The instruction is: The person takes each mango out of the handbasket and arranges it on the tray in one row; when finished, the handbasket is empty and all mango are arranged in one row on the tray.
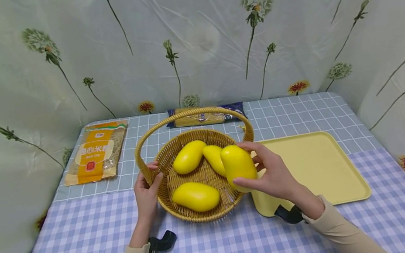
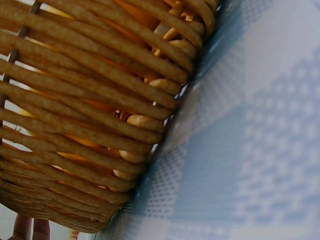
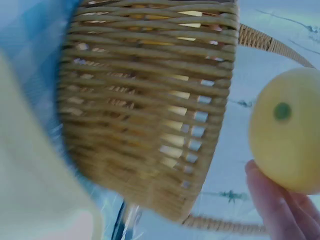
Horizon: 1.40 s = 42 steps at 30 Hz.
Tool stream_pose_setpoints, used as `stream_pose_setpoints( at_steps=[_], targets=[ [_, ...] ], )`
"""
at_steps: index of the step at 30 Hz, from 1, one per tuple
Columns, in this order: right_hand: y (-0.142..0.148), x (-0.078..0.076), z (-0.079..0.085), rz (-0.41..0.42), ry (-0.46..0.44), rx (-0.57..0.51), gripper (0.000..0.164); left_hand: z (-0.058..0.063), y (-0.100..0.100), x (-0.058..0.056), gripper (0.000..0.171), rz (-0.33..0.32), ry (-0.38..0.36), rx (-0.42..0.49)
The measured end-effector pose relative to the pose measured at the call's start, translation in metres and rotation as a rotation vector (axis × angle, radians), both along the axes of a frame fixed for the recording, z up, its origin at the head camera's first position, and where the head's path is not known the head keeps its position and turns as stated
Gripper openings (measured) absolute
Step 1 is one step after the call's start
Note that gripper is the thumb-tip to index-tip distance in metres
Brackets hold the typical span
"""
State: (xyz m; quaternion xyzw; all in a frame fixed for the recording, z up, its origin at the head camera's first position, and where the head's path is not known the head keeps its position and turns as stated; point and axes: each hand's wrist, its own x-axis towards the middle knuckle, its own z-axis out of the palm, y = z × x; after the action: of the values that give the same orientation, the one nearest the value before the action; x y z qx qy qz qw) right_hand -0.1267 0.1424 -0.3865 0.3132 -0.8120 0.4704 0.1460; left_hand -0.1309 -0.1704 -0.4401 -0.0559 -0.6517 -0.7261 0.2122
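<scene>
A round wicker basket (image 1: 206, 218) with a tall arched handle stands mid-table, and three yellow mangoes lie inside it, one mango (image 1: 196, 197) nearest the front. My right hand (image 1: 273, 172) holds another mango (image 1: 238, 165) between thumb and fingers over the basket's right rim. In the right wrist view that mango (image 3: 290, 130) shows a green spot at its end, raised above the rim. My left hand (image 1: 147, 192) grips the basket's left rim by the foot of the handle. The left wrist view shows the woven side (image 2: 85, 100) close up, with fingertips (image 2: 32, 227) at its edge.
A pale yellow tray (image 1: 311, 162) lies right of the basket, partly under my right forearm. Behind the basket is a pack of spaghetti (image 1: 201, 119). An orange-labelled food bag (image 1: 97, 154) lies at the back left. Checkered cloth (image 1: 222, 251) covers the table; a floral curtain hangs behind.
</scene>
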Motion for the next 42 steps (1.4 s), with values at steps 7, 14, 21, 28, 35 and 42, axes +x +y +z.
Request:
stream_pose_setpoints(
  at_steps=[7, 14, 21, 28, 35, 42],
  targets=[
    [0.021, 0.015, -0.002, -0.095, 0.052, -0.059, 0.072, 0.000, -0.001, -0.001, 0.018, 0.004, 0.013, -0.001],
    [0.038, 0.021, -0.009, -0.197, 0.020, -0.091, 0.074, 0.001, -0.002, -0.001, 0.019, 0.001, 0.031, -0.002],
    [0.057, 0.009, -0.040, -0.313, -0.165, -0.028, 0.078, 0.001, -0.001, -0.001, 0.019, 0.000, 0.011, 0.006],
    [0.060, 0.002, -0.044, -0.397, -0.297, 0.154, 0.072, 0.001, -0.001, -0.001, 0.020, -0.005, 0.008, 0.007],
    [0.060, -0.001, -0.048, -0.416, -0.391, 0.239, 0.071, 0.000, -0.001, -0.001, 0.019, -0.007, 0.009, 0.021],
    [0.059, -0.004, -0.051, -0.424, -0.438, 0.298, 0.073, 0.000, 0.000, -0.001, 0.019, -0.008, 0.019, 0.015]
  ],
)
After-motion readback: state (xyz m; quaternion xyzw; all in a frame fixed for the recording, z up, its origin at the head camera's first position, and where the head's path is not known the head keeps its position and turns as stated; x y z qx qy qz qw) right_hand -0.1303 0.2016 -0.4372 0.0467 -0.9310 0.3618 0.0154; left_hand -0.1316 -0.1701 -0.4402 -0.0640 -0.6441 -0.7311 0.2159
